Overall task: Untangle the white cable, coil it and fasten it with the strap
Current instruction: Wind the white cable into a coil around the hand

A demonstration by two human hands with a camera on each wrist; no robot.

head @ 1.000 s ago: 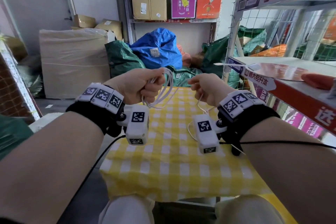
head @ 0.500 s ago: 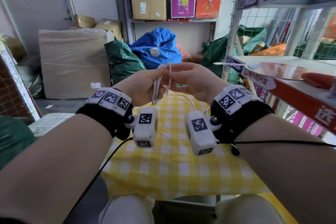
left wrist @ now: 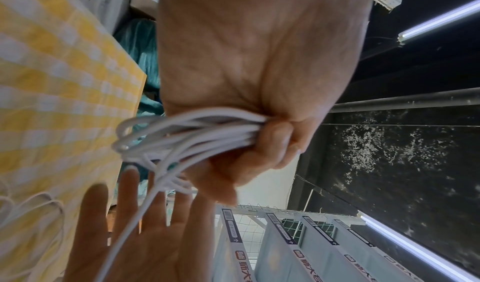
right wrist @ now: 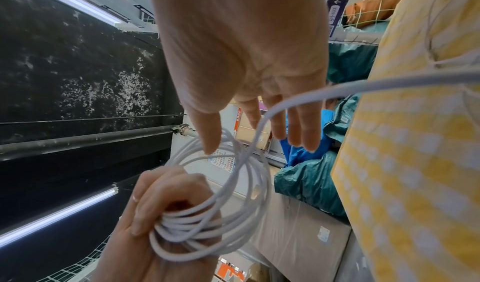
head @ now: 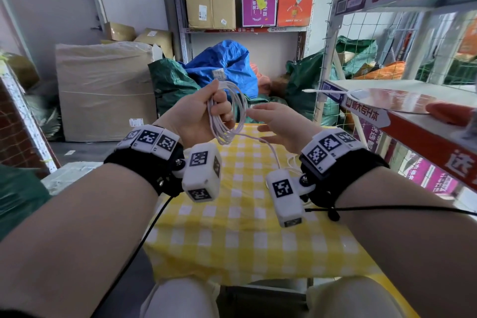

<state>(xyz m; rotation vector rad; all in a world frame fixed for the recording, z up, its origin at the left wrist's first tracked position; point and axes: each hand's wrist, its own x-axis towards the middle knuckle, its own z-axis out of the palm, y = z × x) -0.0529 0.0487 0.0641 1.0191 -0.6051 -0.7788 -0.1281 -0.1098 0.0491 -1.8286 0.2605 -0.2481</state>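
Observation:
My left hand [head: 204, 111] is raised above the far end of the table and grips a white cable coil [head: 238, 111] of several loops at its top. The left wrist view shows the fingers [left wrist: 262, 147] clamped on the bundled strands [left wrist: 182, 130]. My right hand [head: 276, 117] hovers just right of the coil with its fingers straight and spread, holding nothing. A loose strand [head: 268, 146] runs from the coil down past the right wrist to more slack cable [right wrist: 436, 61] on the cloth. In the right wrist view the coil [right wrist: 233, 200] hangs below my open fingers [right wrist: 301, 134]. No strap is in view.
The table carries a yellow checked cloth [head: 232, 240]. A metal shelf [head: 387, 111] with a red edge juts in close on the right, with a thin white cord [head: 330, 91] on it. Green and blue sacks [head: 222, 64] and cardboard boxes [head: 103, 90] stand beyond the table.
My right hand, which pinched the cable against the left hand half a second ago, has let go, opened and drawn back to the right. The coil in my left hand hangs rounder.

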